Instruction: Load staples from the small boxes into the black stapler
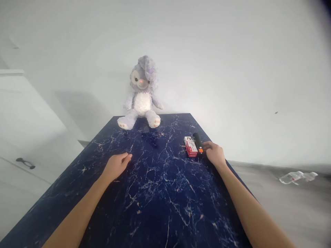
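Observation:
My left hand (117, 166) rests on the left half of the dark blue marbled table (160, 193), fingers curled in and nothing visible in them. On the right, my right hand (216, 153) reaches with stretched fingers to the side of a black cylindrical object with an orange patch (197, 140); the fingertips are at its side, and I cannot make out a grip round it. Close against that object's left side lies a small stack of red and white boxes (191, 147).
A lilac plush toy (143, 100) sits upright at the table's far end, near the white wall (219, 62). At left stands a white cabinet with a dark handle (25, 163). Clear plastic bottles (297, 177) lie on the grey floor at right.

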Action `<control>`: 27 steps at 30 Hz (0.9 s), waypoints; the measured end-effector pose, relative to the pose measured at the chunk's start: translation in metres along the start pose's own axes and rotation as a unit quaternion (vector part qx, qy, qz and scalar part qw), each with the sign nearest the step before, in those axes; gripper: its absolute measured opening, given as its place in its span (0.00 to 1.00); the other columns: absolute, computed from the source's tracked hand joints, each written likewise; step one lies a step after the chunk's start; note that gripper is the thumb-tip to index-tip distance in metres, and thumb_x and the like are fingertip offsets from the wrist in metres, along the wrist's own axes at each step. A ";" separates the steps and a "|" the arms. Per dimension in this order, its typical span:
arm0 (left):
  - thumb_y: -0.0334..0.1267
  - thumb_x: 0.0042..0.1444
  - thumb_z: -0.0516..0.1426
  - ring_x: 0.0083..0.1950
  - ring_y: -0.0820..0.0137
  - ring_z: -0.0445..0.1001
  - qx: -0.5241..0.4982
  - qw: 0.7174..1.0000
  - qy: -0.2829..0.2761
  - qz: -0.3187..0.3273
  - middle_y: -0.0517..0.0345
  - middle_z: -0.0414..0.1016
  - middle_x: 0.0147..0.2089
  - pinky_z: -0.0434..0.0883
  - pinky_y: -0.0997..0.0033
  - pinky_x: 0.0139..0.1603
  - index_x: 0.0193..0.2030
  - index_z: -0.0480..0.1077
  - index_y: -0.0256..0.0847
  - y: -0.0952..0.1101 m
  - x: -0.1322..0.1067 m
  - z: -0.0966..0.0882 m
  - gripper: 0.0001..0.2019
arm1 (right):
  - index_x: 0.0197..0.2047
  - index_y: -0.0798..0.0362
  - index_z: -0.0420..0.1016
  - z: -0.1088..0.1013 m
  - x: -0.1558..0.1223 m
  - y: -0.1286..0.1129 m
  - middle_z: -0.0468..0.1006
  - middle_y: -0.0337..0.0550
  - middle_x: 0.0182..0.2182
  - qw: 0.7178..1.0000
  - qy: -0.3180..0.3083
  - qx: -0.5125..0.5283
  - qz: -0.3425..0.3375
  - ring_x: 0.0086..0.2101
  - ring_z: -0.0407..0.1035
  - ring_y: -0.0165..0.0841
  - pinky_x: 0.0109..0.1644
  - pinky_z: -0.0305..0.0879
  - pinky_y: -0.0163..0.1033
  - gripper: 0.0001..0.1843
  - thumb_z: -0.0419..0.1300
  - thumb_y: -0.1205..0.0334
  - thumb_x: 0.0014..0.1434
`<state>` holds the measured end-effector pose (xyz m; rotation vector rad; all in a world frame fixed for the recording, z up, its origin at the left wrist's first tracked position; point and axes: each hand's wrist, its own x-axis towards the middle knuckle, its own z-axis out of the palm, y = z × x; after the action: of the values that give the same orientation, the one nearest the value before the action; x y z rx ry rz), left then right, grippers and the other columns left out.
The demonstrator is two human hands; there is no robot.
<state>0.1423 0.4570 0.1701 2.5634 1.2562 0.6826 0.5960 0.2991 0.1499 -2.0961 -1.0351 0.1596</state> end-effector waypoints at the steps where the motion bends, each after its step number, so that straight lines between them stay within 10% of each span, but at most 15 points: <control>1: 0.51 0.65 0.48 0.24 0.67 0.69 0.000 1.000 -0.002 0.004 0.59 0.69 0.21 0.59 0.70 0.30 0.24 0.67 0.44 0.000 -0.001 0.000 0.22 | 0.46 0.52 0.81 -0.001 -0.001 -0.001 0.83 0.42 0.35 1.000 -0.003 -0.001 -0.002 0.37 0.75 0.35 0.42 0.66 0.35 0.26 0.50 0.72 0.47; 17: 0.49 0.68 0.48 0.29 0.68 0.70 -0.049 0.994 -0.071 0.067 0.58 0.74 0.29 0.62 0.68 0.33 0.30 0.71 0.43 0.024 -0.010 0.003 0.20 | 0.51 0.53 0.80 0.001 0.001 -0.003 0.83 0.47 0.46 0.997 -0.013 -0.056 -0.056 0.48 0.75 0.39 0.52 0.66 0.37 0.28 0.51 0.71 0.49; 27: 0.51 0.67 0.48 0.38 0.63 0.76 -0.079 0.991 -0.095 0.047 0.53 0.81 0.41 0.69 0.66 0.40 0.37 0.77 0.45 0.028 -0.011 0.004 0.20 | 0.40 0.51 0.79 0.005 -0.013 -0.031 0.81 0.42 0.29 0.988 -0.143 0.026 -0.050 0.29 0.73 0.35 0.37 0.65 0.36 0.20 0.46 0.54 0.66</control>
<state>0.1574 0.4311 0.1736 2.5011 0.9866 0.5176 0.5655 0.3041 0.1652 -2.0068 -1.2885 0.4428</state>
